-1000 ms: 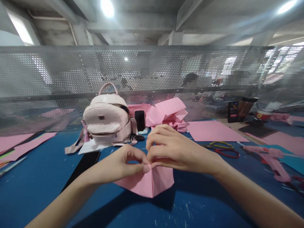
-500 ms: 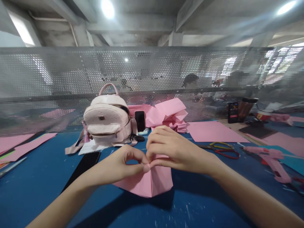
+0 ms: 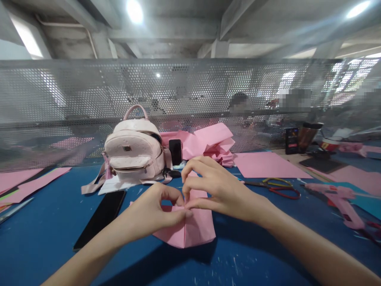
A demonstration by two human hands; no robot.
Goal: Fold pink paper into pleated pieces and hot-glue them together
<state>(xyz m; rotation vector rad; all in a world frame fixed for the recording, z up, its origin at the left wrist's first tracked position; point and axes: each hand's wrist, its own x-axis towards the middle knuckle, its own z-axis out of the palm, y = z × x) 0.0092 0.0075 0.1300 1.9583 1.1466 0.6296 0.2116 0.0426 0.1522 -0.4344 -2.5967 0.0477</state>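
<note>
A folded piece of pink paper [image 3: 190, 230] lies on the blue table [image 3: 44, 234] in front of me. My left hand [image 3: 154, 212] pinches its upper edge with thumb and fingers curled. My right hand [image 3: 214, 188] grips the same fold from the right, fingers bent over the paper. The two hands touch at the fold's middle. Part of the paper is hidden under them.
A pink backpack [image 3: 133, 151] and a heap of pink paper [image 3: 211, 145] stand behind. A black phone [image 3: 101, 218] lies at the left. Scissors [image 3: 276, 186], a pink glue gun [image 3: 339, 198] and a pink sheet [image 3: 268, 165] lie to the right. A perforated metal screen [image 3: 74, 99] closes the back.
The paper's left flap has been drawn in, so the piece looks narrower. My left hand has shifted slightly right and lower over the fold. My right hand has stayed in place.
</note>
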